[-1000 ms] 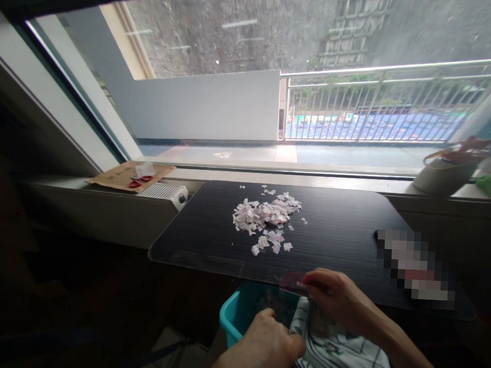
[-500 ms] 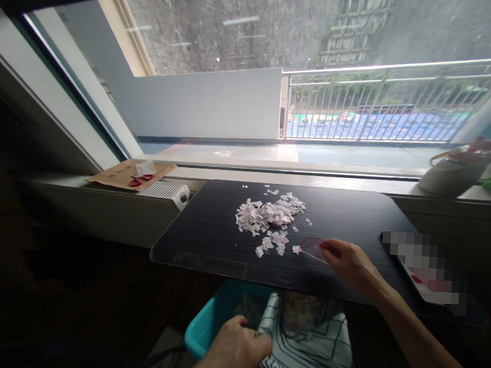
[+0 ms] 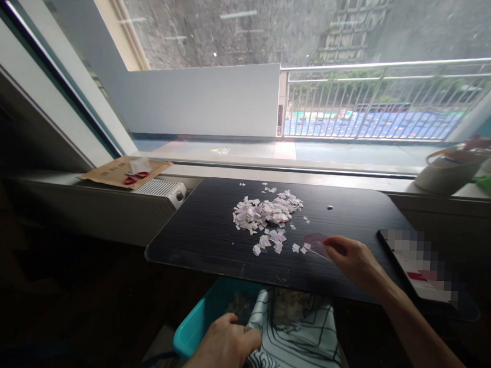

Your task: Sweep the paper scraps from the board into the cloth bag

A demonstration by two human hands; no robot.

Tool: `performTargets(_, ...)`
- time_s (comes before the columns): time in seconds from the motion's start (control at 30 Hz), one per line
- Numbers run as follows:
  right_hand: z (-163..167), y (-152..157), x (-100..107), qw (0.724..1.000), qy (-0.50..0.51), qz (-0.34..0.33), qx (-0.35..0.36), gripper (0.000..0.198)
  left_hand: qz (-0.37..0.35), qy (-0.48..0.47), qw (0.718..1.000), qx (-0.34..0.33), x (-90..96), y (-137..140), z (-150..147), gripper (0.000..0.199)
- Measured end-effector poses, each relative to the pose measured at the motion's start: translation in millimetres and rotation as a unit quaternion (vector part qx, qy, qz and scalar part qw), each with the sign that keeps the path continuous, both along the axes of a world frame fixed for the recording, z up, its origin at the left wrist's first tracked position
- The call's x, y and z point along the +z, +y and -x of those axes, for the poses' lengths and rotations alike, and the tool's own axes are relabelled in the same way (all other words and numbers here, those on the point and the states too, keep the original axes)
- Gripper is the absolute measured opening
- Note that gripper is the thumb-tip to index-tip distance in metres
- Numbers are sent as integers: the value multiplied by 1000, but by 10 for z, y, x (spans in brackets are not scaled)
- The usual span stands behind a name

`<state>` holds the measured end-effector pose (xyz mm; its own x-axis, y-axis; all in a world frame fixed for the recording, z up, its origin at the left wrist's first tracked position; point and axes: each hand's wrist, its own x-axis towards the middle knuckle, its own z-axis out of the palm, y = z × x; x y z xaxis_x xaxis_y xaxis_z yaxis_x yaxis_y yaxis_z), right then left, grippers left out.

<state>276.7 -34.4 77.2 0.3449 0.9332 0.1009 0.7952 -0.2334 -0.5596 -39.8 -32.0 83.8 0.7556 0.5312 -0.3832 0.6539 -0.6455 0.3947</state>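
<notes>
My right hand pinches a see-through pink protractor and holds it low over the black tabletop, its straight edge toward me. Small white paper scraps lie just left of that edge, and one overlaps it. A heap of cut paper pieces is spread beyond, with a smaller cluster in front. Below the table's front edge, my left hand has its fingers closed on the rim of a pale patterned cloth bag. Pale scraps show inside the bag. Beside it is a teal bin.
At the table's right lies a dark-edged flat tablet-like object, partly blurred out. Red-handled scissors rest on a brown envelope on the left sill, near a white radiator. A pale bag stands on the right sill.
My view has shifted slightly. Paper scraps near the protractor have spread apart, one now over its edge. A small pale bit now shows farther back on the table. Both hands keep their grips.
</notes>
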Motion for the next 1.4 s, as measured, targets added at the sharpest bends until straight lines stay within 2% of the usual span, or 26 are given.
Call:
performTargets(0.1,30,35,-10,1000,15,6,18,30,-1,18,1000,13,17,-30,-13,24)
performTargets(0.27,27,35,20,1000,-7,9,-1,31,-3,7,1000,12,8,-39,-2,22)
performTargets(0.43,27,42,6,999,20,11,24,31,-1,-1,1000,13,-23,-38,-1,21)
performTargets(0.6,-10,13,-25,1000,6,2,-3,33,3,-5,1000,1,-17,-37,-14,19)
performTargets(0.77,34,-1,-90,998,56,14,34,31,-2,-1,1000,10,7,-25,-37,23)
performTargets(0.93,34,-37,-67,999,31,24,34,29,-7,-3,1000,14,-7,-29,-22,23)
performTargets(1.1,-72,-125,-43,1000,20,-2,6,32,3,-7,1000,14,32,-41,-17,28)
performTargets(1.3,-68,-184,-59,997,47,31,53,28,11,-12,1000,26,47,-26,-38,25)
performTargets(1.4,-65,-153,-87,998,59,10,23,31,39,-18,999,19,10,22,-49,20)
